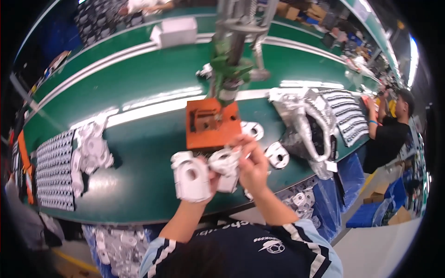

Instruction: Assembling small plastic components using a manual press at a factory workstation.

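Note:
My left hand (213,181) is closed on a white plastic housing (192,182), a rounded plate with a round hole. Most of its fingers are hidden behind the part. A second, smaller white plastic part (223,159) with a ring-shaped opening is pinched in my right hand (253,167), right beside the housing. Both hands are just in front of an orange fixture block (197,134) under a press (232,55). Two more white ringed parts, one near the block (252,130) and one farther right (277,155), lie on the green table.
White parts (92,148) are heaped at left beside a tray of small dark pieces (54,169). A clear plastic bag (308,125) and a similar tray (345,113) lie at right, where a co-worker (391,125) works. Below the table edge are bins of white parts (121,248).

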Demonstrator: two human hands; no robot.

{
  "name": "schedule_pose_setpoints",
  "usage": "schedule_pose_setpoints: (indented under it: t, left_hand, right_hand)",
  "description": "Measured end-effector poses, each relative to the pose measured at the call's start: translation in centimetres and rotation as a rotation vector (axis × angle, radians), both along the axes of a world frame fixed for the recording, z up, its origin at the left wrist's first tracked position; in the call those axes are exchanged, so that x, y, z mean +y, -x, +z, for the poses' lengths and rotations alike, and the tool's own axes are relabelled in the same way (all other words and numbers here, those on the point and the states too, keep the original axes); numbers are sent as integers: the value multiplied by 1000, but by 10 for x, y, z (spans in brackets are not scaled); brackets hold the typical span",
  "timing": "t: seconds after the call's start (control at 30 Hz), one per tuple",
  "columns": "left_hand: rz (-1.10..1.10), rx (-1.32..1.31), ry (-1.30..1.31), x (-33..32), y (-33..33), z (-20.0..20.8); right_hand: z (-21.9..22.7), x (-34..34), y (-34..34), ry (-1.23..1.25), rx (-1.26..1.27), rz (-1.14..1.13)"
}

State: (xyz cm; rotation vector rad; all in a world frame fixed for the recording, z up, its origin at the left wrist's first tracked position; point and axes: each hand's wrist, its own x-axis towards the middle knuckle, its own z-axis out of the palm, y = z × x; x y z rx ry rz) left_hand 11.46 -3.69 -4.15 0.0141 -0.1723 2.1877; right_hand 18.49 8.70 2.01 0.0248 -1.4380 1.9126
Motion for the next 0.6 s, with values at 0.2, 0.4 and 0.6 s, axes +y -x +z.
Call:
schedule_pose_setpoints:
  t: [0.2, 0.4, 0.6]
  left_hand:
    - [179, 320, 128, -8, 3, 32]
    - [273, 395, 705, -4, -7, 21]
    - [200, 565, 575, -13, -1, 29]
  right_hand:
    - [-7, -8, -25, 64, -231, 224]
    - [-1, -2, -24, 166, -458, 381]
    - [10, -3, -30, 158, -509, 553]
